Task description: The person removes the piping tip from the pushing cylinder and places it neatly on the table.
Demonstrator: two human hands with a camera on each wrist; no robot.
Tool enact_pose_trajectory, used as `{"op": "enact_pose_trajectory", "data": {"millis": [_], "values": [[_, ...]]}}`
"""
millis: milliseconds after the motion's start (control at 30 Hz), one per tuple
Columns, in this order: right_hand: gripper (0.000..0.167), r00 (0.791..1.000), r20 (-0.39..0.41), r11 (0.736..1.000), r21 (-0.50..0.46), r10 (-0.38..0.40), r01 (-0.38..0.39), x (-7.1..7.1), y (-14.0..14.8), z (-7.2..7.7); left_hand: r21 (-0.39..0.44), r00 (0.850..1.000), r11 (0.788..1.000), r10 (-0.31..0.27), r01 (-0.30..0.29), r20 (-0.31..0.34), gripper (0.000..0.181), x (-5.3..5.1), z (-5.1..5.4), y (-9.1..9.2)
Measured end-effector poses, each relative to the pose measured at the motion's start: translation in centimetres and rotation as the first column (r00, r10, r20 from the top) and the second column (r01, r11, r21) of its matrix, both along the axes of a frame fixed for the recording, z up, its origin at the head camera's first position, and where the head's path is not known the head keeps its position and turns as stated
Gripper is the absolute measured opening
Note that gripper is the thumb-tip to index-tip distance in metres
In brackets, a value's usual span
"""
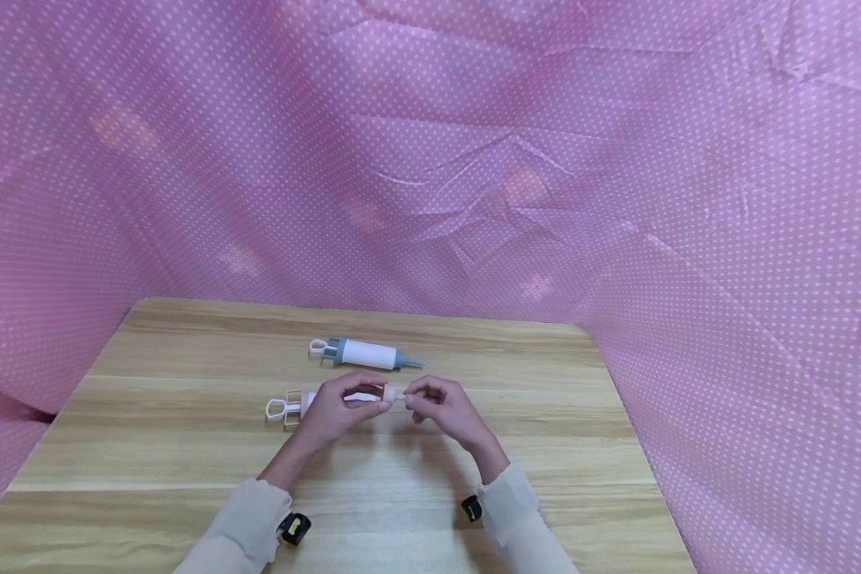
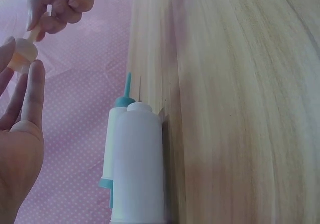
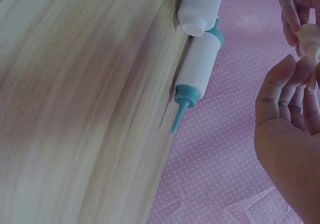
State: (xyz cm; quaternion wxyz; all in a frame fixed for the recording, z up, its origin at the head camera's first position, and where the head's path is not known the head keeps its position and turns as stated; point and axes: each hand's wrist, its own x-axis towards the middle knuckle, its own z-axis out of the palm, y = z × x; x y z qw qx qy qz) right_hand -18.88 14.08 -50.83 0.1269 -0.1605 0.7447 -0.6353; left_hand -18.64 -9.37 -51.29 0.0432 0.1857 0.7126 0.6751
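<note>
My left hand [image 1: 333, 410] grips a cream screw cap [image 2: 26, 51] between thumb and fingers, raised above the table. From the other side, my right hand [image 1: 445, 408] pinches the slim cream nozzle [image 3: 312, 50] at the cap's end. Whether cap and nozzle are one piece, I cannot tell. Below the left hand lies a white decorating syringe [image 2: 139, 164], its front mouth bare and its looped pull handle [image 1: 281, 408] pointing left. The left hand hides part of its barrel in the head view.
Behind the hands lies a second syringe [image 1: 369, 354], white-barrelled with blue-green ends, its thin nozzle pointing right. Both syringes rest on a wood-grain table [image 1: 186, 454]. A pink dotted cloth [image 1: 430, 199] hangs round the table's back and sides.
</note>
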Motion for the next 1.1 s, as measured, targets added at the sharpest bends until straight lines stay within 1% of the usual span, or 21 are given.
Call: {"op": "enact_pose_trajectory", "data": {"millis": [167, 300, 400, 500, 600, 700, 767, 967, 1100], "values": [[0.019, 1.000, 0.005, 0.999, -0.039, -0.022, 0.022, 0.0, 0.0, 0.0, -0.015, 0.998, 0.998, 0.054, -0.054, -0.013, 0.038, 0.1, 0.0, -0.1], [0.020, 0.998, 0.047, 0.992, -0.122, -0.032, 0.037, 0.1, -0.1, 0.3, -0.012, 0.995, 0.996, 0.084, -0.085, -0.052, 0.035, 0.0, -0.1, -0.2], [0.022, 0.998, 0.061, 0.984, -0.176, -0.015, 0.025, 0.1, -0.2, 0.4, -0.010, 0.991, 0.994, 0.108, -0.109, -0.079, 0.034, -0.1, -0.1, -0.3], [0.024, 0.998, 0.058, 0.979, -0.202, 0.013, -0.001, 0.1, -0.4, 0.5, -0.007, 0.988, 0.992, 0.123, -0.124, -0.099, 0.033, -0.1, -0.1, -0.5], [0.024, 0.998, 0.053, 0.976, -0.218, 0.033, -0.021, 0.1, -0.6, 0.6, 0.002, 0.986, 0.993, 0.121, -0.121, -0.113, 0.034, -0.2, -0.1, -0.6], [0.024, 0.998, 0.052, 0.974, -0.224, 0.037, -0.025, 0.1, -0.8, 0.5, 0.015, 0.985, 0.994, 0.105, -0.104, -0.139, 0.036, -0.2, -0.2, -0.5], [0.024, 0.998, 0.055, 0.974, -0.224, 0.036, -0.023, 0.1, -1.0, 0.6, 0.024, 0.985, 0.995, 0.100, -0.097, -0.142, 0.036, -0.2, -0.3, -0.5], [0.020, 0.997, 0.072, 0.978, -0.209, -0.008, 0.023, 0.0, -1.2, 0.5, 0.041, 0.983, 0.994, 0.105, -0.100, -0.151, 0.036, -0.3, -0.3, -0.4], [0.021, 0.997, 0.069, 0.976, -0.213, -0.032, 0.046, 0.0, -1.3, 0.5, 0.059, 0.982, 0.994, 0.096, -0.087, -0.162, 0.037, -0.2, -0.2, -0.3]]}}
